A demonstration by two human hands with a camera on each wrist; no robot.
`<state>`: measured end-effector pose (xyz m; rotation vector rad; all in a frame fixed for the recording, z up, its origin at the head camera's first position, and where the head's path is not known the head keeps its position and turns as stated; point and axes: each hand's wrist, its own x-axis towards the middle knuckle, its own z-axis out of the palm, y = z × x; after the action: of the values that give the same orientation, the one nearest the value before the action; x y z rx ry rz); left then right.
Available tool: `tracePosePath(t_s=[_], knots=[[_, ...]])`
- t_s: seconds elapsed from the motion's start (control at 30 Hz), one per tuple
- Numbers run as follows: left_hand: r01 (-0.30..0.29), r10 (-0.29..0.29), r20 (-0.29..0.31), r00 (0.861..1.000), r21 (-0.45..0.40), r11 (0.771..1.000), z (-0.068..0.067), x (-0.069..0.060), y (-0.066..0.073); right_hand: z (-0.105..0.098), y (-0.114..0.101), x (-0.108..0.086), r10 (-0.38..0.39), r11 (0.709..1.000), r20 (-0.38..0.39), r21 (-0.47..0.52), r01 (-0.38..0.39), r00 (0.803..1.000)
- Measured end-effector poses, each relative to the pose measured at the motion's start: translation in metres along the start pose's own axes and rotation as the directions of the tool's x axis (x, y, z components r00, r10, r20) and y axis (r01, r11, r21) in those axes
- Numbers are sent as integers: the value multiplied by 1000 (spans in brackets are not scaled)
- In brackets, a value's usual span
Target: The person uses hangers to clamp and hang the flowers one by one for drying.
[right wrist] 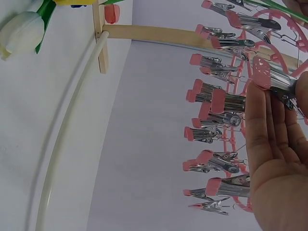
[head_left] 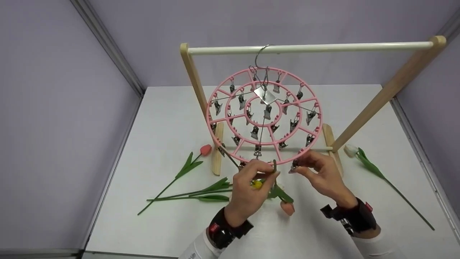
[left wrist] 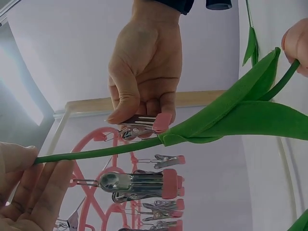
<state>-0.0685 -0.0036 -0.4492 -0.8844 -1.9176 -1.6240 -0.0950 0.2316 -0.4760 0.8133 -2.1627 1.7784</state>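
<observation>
"Head view: where's the orange tulip (head_left: pixel 287 208)?"

"Bloom down below the pink hanger (head_left: pixel 236 117), long axis near upright; the left grip (head_left: pixel 248 192) pinches its stem by the upper end."

"And the clip (head_left: pixel 294 166)?"

"Just right of that stem end, pinched by the right grip (head_left: pixel 324 176)."

"Any writing?"

"Red tags (head_left: pixel 214 227) on both wristbands (head_left: pixel 359 217), marks on the left sleeve (head_left: pixel 202 248); none legible."

A white table (head_left: pixel 161 126) sits below the hands (head_left: pixel 248 192), with pale purple walls (head_left: pixel 143 36) ahead and on both sides.
</observation>
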Motion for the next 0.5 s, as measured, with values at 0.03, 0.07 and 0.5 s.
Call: tracePosePath(t_s=[0.03, 0.07, 0.5], knots=[[-7, 7, -3, 1000, 6, 1000, 0, 1, 0, 1, -1, -1, 3, 1000, -2, -12, -3, 1000], [-15, 15, -8, 1000, 12, 1000, 1, 1, 1, 2, -1, -1, 4, 1000, -4, -20, -4, 1000], [-68, 69, -12, 998, 81, 994, 5, 4, 3, 17, -6, -1, -59, 991, -50, -127, 52, 997]])
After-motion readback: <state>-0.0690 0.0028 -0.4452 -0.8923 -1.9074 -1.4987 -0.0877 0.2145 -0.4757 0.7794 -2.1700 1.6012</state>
